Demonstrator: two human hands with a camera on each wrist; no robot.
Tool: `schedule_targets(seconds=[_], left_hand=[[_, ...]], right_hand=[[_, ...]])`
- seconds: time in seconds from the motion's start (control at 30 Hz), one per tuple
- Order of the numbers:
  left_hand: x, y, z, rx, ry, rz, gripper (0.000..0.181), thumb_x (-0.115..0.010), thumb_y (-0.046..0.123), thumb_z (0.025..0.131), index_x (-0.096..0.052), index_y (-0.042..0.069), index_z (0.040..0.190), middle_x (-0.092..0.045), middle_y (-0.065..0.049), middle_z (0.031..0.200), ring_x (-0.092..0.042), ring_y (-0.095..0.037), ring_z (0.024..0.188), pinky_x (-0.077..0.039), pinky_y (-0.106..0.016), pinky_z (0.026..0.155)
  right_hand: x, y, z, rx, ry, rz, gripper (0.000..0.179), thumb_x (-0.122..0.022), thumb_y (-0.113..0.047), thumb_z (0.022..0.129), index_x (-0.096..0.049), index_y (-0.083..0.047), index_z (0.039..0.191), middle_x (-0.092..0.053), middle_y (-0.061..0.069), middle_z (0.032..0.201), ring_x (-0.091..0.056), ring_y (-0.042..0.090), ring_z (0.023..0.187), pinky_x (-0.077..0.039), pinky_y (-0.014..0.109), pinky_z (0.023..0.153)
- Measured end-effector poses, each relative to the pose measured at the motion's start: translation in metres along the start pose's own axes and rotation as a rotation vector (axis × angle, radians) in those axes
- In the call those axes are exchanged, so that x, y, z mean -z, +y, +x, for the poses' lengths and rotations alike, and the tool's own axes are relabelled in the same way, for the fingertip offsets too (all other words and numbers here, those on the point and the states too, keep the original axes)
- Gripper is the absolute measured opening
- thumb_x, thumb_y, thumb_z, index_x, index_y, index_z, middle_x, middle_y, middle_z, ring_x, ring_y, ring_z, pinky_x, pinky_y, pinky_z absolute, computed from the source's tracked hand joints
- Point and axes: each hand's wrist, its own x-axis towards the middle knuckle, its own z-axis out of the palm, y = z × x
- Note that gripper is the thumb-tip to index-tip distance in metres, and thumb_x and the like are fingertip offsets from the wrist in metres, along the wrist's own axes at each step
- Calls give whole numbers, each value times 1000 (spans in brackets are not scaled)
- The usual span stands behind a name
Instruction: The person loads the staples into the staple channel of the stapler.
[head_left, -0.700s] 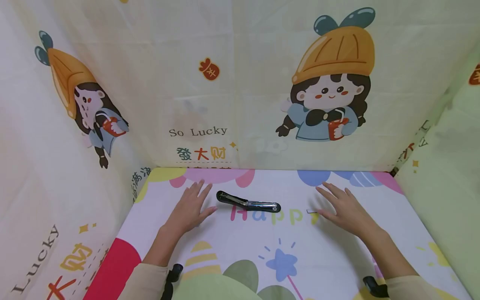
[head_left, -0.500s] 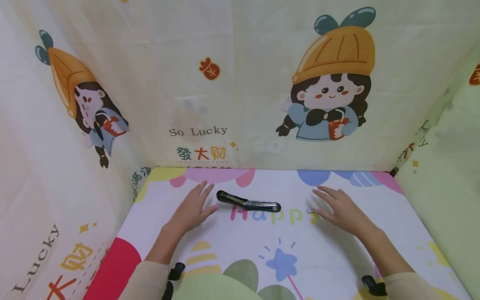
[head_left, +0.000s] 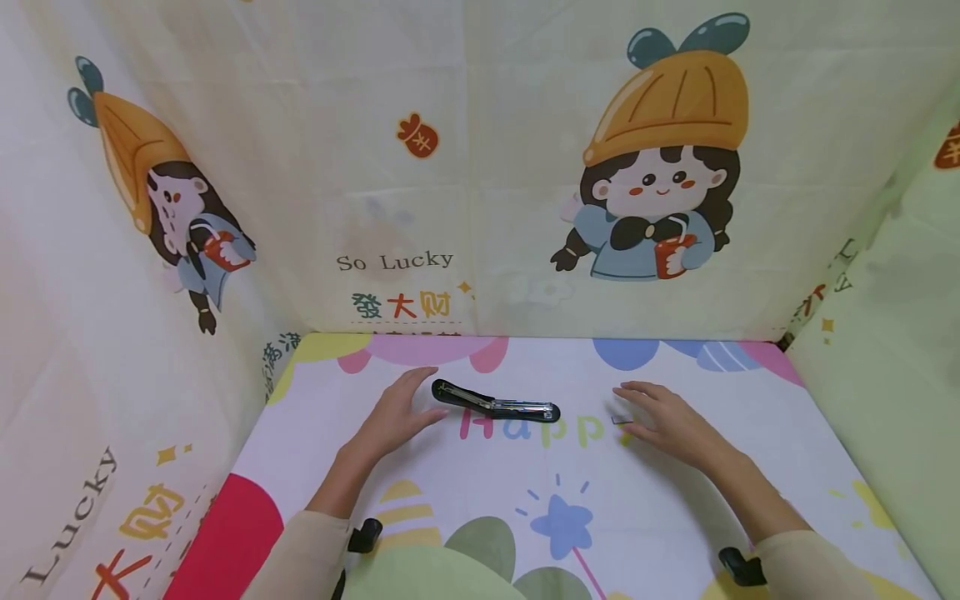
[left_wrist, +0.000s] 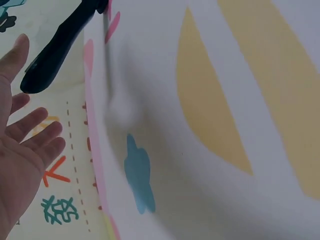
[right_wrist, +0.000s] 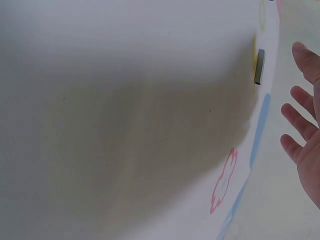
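A black stapler [head_left: 517, 410], its top arm swung wide so the metal channel shows, lies on the printed table cover. My left hand [head_left: 396, 417] is held just left of its end, thumb and fingers spread around that end. In the left wrist view the stapler [left_wrist: 55, 55] reaches between the thumb and the fingers of the left hand [left_wrist: 25, 155]; contact cannot be made out. A small grey strip of staples [head_left: 621, 420] lies right of the stapler. Close over it hovers my right hand [head_left: 667, 421], fingers relaxed, holding nothing. The right wrist view shows the strip [right_wrist: 259, 66] apart from the right hand [right_wrist: 310, 140].
The white table cover [head_left: 645, 517] carries coloured prints and the word "Happy". Cream cloth walls [head_left: 510, 167] with cartoon figures rise at the back and both sides. A black strap piece [head_left: 366, 535] sits at the left wrist, another [head_left: 741, 567] at the right.
My left hand has moved rightward to the stapler's left end. The right hand has shifted left and down toward the staple strip. Stapler and strip stay where they were.
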Motion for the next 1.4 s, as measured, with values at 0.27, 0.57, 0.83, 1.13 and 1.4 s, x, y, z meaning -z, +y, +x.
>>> schedule_targets(seconds=[0.27,0.57,0.83,1.13,1.4], left_hand=[[-11,7,10,0,13,-150,69,-85,18,87,-55,8,147,-60,-11,147,-53,-31,139,-46,-53,113],[-21,12,14,48,29,-278,62,-83,4,86,-58,6,143,-66,-12,135,-62,-29,125,-55,-48,102],[-27,10,17,108,58,-355,60,-82,0,85,-60,7,141,-70,-10,125,-69,-28,110,-59,-42,97],[-31,8,19,168,92,-463,45,-81,0,86,-66,2,129,-69,-14,125,-68,-28,111,-59,-38,95],[-32,6,20,206,92,-480,41,-82,2,86,-69,7,125,-67,-14,128,-68,-28,112,-60,-39,95]], right_hand=[[-4,-2,5,-32,-77,46,59,-83,-18,87,-61,-2,140,-62,21,139,-57,44,129,-47,61,107],[-12,1,7,-26,-91,28,54,-83,-15,86,-65,0,135,-66,21,132,-60,43,123,-49,59,105],[-19,7,8,1,-78,11,50,-83,-17,86,-68,0,130,-69,19,126,-63,41,118,-50,58,102],[-27,13,14,88,7,21,31,-88,-10,79,-75,-2,105,-68,7,100,-63,25,91,-55,43,83],[-27,15,15,101,19,72,20,-85,-3,80,-73,-6,96,-65,0,89,-59,15,81,-54,34,74]])
